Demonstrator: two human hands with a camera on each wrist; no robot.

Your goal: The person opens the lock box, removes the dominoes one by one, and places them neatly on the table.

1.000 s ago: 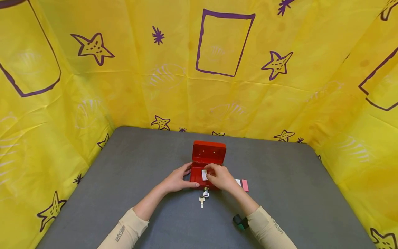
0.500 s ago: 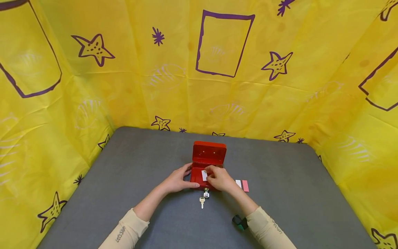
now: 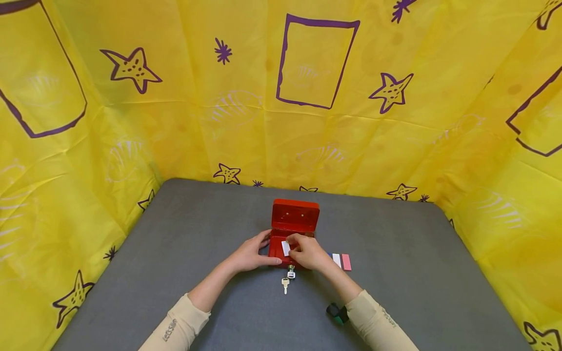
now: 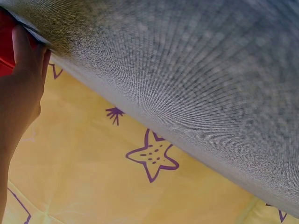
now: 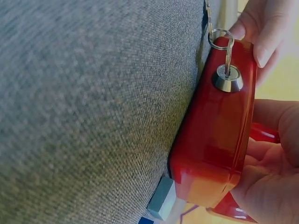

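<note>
A small red cash box (image 3: 275, 250) stands on the grey table with its lid (image 3: 295, 214) raised. My left hand (image 3: 248, 253) grips the box's left side, thumb along the front edge and fingers at the left wall. My right hand (image 3: 309, 251) reaches into the box and pinches a white rectangular block (image 3: 285, 248); its fingertips are partly hidden. A key sits in the front lock (image 5: 227, 78), and a second key (image 3: 285, 285) hangs from the ring (image 5: 221, 39). In the right wrist view the box wall hides the held block.
Right of the box lie a white block (image 3: 336, 260) and a pink block (image 3: 346, 262), with a blue block (image 5: 145, 220) partly hidden. A pale block (image 5: 162, 198) lies close beside the box. Yellow patterned cloth (image 3: 246, 131) surrounds the table.
My right hand has moved slightly left inside the box, with the white block tilting and shifting left. More of the blocks on the right shows. My left hand stays in place.
</note>
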